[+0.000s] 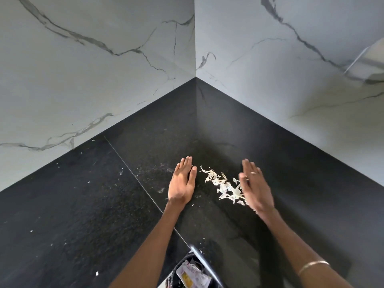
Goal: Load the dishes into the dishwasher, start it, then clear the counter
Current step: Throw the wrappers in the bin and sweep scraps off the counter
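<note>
A small pile of pale vegetable peel scraps (223,187) lies on the black stone counter (83,204) near the inner corner. My left hand (182,183) rests flat on the counter just left of the scraps, fingers straight and together. My right hand (255,188) stands on its edge at the right side of the pile, fingers straight, slightly blurred, touching the nearest scraps. Neither hand holds anything. A thin bracelet sits on my right wrist.
White marble walls (104,69) meet in a corner behind the counter. Tiny white crumbs (96,273) dot the counter's left part. Below the counter's front edge a dark bin (193,275) holds crumpled wrappers. A pale fixture (367,61) shows at the upper right.
</note>
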### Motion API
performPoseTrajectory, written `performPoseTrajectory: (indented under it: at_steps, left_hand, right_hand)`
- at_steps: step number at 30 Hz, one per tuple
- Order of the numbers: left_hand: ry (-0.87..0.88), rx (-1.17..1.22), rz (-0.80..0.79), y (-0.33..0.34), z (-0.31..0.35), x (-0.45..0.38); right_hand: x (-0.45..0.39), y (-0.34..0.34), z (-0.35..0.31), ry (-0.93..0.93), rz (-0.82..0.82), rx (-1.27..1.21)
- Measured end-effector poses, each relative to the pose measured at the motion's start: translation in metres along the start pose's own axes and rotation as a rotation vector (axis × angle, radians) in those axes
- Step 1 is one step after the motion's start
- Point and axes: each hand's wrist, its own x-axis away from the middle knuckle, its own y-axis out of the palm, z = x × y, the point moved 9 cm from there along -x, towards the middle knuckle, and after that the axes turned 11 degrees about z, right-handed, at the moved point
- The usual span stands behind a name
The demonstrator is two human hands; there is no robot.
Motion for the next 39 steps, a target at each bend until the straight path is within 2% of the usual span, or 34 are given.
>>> performPoseTrajectory:
  at_steps: [5, 11, 14, 17, 19, 22, 26, 29, 32, 35, 39]
  left_hand:
    - [0.197, -0.024, -0.176, 0.038, 0.028, 0.004]
    - [0.103, 0.205, -0.134, 0.034, 0.046, 0.055]
    - [-0.051, 0.402, -0.089, 0.029, 0.041, 0.074]
    - [-0.229, 0.591, 0.009, 0.015, 0.029, 0.074]
    - [-0.312, 0.658, 0.111, 0.001, 0.021, 0.07]
    - [-0.374, 0.669, 0.25, -0.018, 0.004, 0.078]
    - [-0.422, 0.69, 0.382, -0.039, -0.01, 0.107]
    - [-0.455, 0.724, 0.514, -0.053, -0.016, 0.132]
    - [-0.471, 0.751, 0.568, -0.055, -0.014, 0.142]
    - [-0.433, 0.632, 0.456, -0.048, -0.005, 0.14]
    - [-0.053, 0.059, 0.129, -0.019, 0.026, 0.132]
  right_hand:
    - [0.012, 0.035, -0.053, -0.174, -0.064, 0.003]
    - [0.046, 0.046, -0.078, -0.301, -0.125, -0.068]
    - [0.061, 0.035, -0.085, -0.301, -0.138, -0.201]
    - [0.057, 0.017, -0.07, -0.121, -0.095, -0.504]
    - [0.046, 0.009, -0.063, -0.093, -0.057, -0.504]
    - [0.017, 0.019, -0.059, -0.179, -0.09, -0.295]
    - [-0.012, 0.046, -0.076, -0.283, -0.223, -0.162]
    - [0.002, 0.054, -0.089, -0.387, -0.295, -0.171]
    - [0.031, 0.051, -0.102, -0.48, -0.376, -0.206]
    - [0.065, 0.047, -0.11, -0.548, -0.421, -0.217]
    - [0.101, 0.034, -0.113, -0.591, -0.475, -0.286]
